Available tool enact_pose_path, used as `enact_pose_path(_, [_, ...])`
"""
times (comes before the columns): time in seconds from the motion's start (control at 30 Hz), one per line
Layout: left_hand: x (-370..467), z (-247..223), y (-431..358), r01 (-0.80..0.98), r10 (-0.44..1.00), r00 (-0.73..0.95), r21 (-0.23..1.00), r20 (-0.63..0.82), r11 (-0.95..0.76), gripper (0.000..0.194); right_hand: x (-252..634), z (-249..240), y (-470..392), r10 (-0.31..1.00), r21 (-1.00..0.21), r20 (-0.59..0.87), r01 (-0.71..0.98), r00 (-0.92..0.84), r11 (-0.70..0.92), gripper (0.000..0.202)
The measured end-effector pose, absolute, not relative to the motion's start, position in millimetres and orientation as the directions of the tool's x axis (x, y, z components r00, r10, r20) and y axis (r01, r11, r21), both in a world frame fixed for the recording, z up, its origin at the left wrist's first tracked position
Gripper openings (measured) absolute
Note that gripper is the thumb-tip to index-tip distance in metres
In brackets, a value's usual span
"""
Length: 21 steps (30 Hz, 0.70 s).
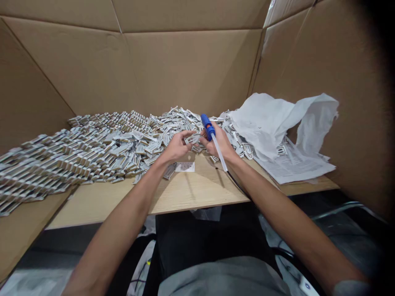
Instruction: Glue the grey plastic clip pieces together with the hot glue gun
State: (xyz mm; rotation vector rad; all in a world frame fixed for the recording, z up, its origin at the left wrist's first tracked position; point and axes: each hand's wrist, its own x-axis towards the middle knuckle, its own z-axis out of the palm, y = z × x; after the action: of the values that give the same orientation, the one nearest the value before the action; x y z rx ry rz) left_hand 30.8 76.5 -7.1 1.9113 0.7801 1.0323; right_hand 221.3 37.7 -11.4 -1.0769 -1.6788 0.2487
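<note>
Both forearms extended forward and converged; the left hand (179,146) and right hand (218,142) met closely, fingers curled, thumbs inward.

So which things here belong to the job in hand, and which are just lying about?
Likely the job:
- blue glue gun
- held piece
- loose pieces
- stacked rows of pieces

Probably just lying about:
- crumpled white sheet
- flat papers
- small card

Blue glue gun (207,126) w/ sm. orange bit, tilted, whitish glue stick (219,153) poking out the rear, slanting down twd camera. Sm. grey-white cutout piece (194,139), tilted, raised just L of gun; pattern blurred.
</note>
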Motion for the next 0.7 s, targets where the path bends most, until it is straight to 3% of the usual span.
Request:
enact_pose_path(0.4, [29, -14, 86, 0.177, 0.705, 0.525, 0.749, 0.476, -0.638, 0.051, 213, -5, 29, 0.711, -0.521, 0.693, 0.597, -0.121, 0.609, 0.024])
enact_pose_path(0.57, [32, -5, 74, 0.219, 0.695, 0.525, 0.711, 0.491, -0.668, 0.040, 207, -4, 29, 0.702, -0.464, 0.695, 0.650, -0.154, 0.602, 0.027])
enact_pose_path(0.7, [34, -2, 69, 0.230, 0.743, 0.474, 0.748, 0.472, -0.622, 0.032, 205, -4, 30, 0.704, -0.454, 0.687, 0.650, -0.181, 0.610, 0.031])
